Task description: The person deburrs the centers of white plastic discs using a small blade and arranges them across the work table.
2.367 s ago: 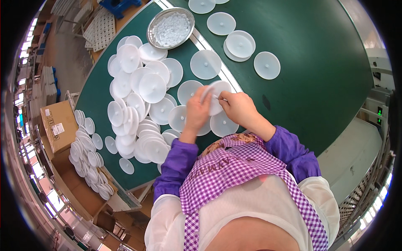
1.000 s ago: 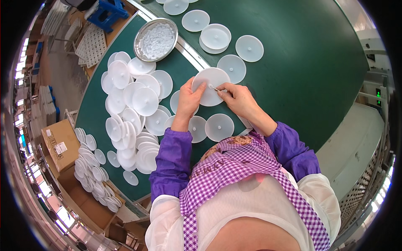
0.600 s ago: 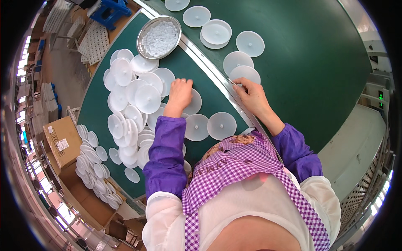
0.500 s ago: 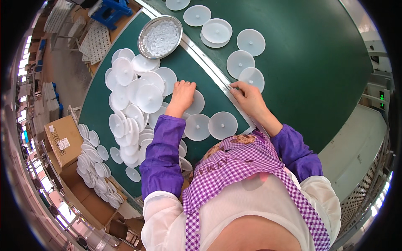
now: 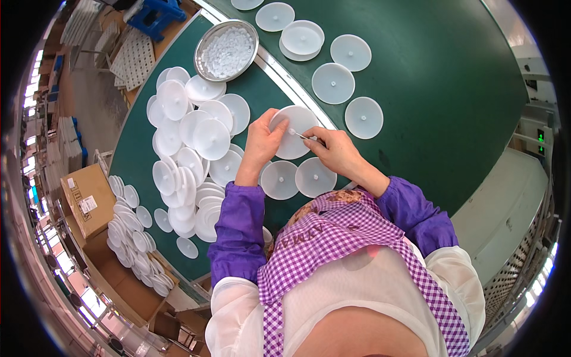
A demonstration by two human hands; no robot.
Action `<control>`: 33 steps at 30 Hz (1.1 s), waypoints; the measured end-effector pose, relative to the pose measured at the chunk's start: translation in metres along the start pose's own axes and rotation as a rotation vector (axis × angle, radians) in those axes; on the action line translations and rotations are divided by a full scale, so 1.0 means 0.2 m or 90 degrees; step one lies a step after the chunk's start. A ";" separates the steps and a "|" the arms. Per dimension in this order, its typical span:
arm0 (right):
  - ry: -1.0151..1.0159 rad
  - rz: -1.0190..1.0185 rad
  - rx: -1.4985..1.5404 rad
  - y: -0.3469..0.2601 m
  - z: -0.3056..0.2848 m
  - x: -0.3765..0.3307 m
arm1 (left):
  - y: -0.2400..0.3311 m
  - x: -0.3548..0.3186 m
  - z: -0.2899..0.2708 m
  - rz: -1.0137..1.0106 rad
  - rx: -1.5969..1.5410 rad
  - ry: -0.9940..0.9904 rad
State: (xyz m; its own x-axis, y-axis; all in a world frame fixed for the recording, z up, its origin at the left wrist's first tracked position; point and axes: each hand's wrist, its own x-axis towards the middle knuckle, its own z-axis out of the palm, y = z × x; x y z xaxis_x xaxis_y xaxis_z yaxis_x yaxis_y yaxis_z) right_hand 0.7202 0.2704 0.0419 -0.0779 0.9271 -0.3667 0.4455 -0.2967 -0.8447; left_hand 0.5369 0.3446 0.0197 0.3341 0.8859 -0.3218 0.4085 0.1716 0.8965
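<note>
My left hand (image 5: 263,141) grips a translucent white disc (image 5: 304,120) by its left side, thumb lying across its face. The disc has a small raised centre. From the right, my right hand (image 5: 340,153) pinches a thin metal tool (image 5: 301,136), its tip at the disc's centre; whether it is tweezers or a pick I cannot tell. Just below my hands, two similar discs lie side by side, a left one (image 5: 279,181) and a right one (image 5: 316,178). A heap of loose discs (image 5: 211,139) spreads to the left of my left hand.
A metal bowl (image 5: 198,59) of small white pieces (image 5: 228,53) stands at the far left of the green table (image 5: 440,89). Beyond a metal strip (image 5: 279,74), several discs (image 5: 351,52) lie spread out. At left are a cardboard box (image 5: 90,199) and a blue stool (image 5: 156,18).
My left hand has taken hold of the disc and moved right with it. My right hand has come left, bringing the tool to its centre. Across the strip, two touching discs now lie apart.
</note>
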 end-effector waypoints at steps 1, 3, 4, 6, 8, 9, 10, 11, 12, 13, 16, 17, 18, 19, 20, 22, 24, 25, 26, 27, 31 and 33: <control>-0.001 0.000 0.000 0.00 0.00 0.00 | 0.00 0.00 0.00 0.007 -0.008 0.002; -0.004 0.003 0.011 -0.01 -0.01 0.00 | 0.01 -0.01 0.01 0.014 -0.017 0.003; -0.004 0.004 0.011 -0.01 -0.01 0.00 | 0.03 -0.01 0.02 0.022 -0.006 0.011; 0.011 0.011 -0.009 -0.02 -0.01 0.00 | 0.04 -0.02 0.06 0.031 0.004 0.015; 0.047 -0.030 -0.158 0.02 0.02 0.01 | 0.03 -0.02 0.14 0.150 0.181 0.036; 0.073 -0.074 -0.307 0.03 0.05 0.00 | 0.02 -0.05 0.19 0.146 0.181 0.037; 0.075 -0.073 -0.308 0.04 0.05 -0.01 | 0.02 -0.05 0.24 0.159 0.194 0.064; 0.072 -0.053 -0.359 0.05 0.05 -0.01 | 0.02 -0.05 0.28 0.172 0.205 0.091; 0.069 -0.029 -0.407 0.07 0.05 -0.01 | 0.02 -0.04 0.30 0.092 0.188 0.029; 0.068 -0.031 -0.408 0.09 0.04 0.00 | -0.02 -0.03 0.33 0.092 0.189 0.031; 0.146 0.046 -0.458 0.24 -0.15 0.08 | -0.08 -0.02 0.40 0.028 -0.073 -0.084; 0.180 0.088 -0.467 0.29 -0.23 0.10 | -0.10 -0.02 0.41 0.031 -0.075 -0.091; 0.225 0.074 -0.429 0.31 -0.27 0.11 | -0.16 -0.03 0.38 0.088 0.217 -0.203; 0.224 0.072 -0.430 0.29 -0.28 0.11 | -0.22 -0.05 0.38 0.142 0.511 -0.313; 0.203 0.060 -0.394 0.27 -0.30 0.10 | -0.30 -0.09 0.40 0.178 0.539 -0.354; 0.167 0.043 -0.304 0.26 -0.29 0.08 | -0.33 -0.09 0.39 0.183 0.507 -0.367; 0.152 0.027 -0.237 0.25 -0.26 0.04 | -0.40 -0.07 0.34 0.152 0.320 -0.265; 0.135 0.010 -0.171 0.22 -0.23 0.02 | -0.38 -0.03 0.28 0.137 0.264 -0.206; 0.105 0.012 -0.122 0.18 -0.22 -0.01 | -0.37 -0.01 0.24 0.078 0.129 -0.162; 0.104 0.011 -0.121 0.17 -0.19 -0.04 | -0.35 -0.01 0.20 0.021 -0.004 -0.113; 0.002 -0.018 0.000 0.12 -0.11 -0.07 | -0.16 -0.01 0.15 0.009 -0.040 -0.079; -0.041 0.016 -0.037 0.09 -0.10 -0.07 | -0.08 -0.04 0.14 -0.024 -0.108 -0.054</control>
State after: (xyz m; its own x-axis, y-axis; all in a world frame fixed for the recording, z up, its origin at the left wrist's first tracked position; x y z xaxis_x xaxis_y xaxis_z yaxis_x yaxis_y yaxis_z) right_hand 0.7468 0.2561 0.0405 -0.1230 0.9022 -0.4134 0.4994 -0.3037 -0.8114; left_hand 0.5516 0.3216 -0.0013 0.3943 0.8396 -0.3736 0.2752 0.2800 0.9197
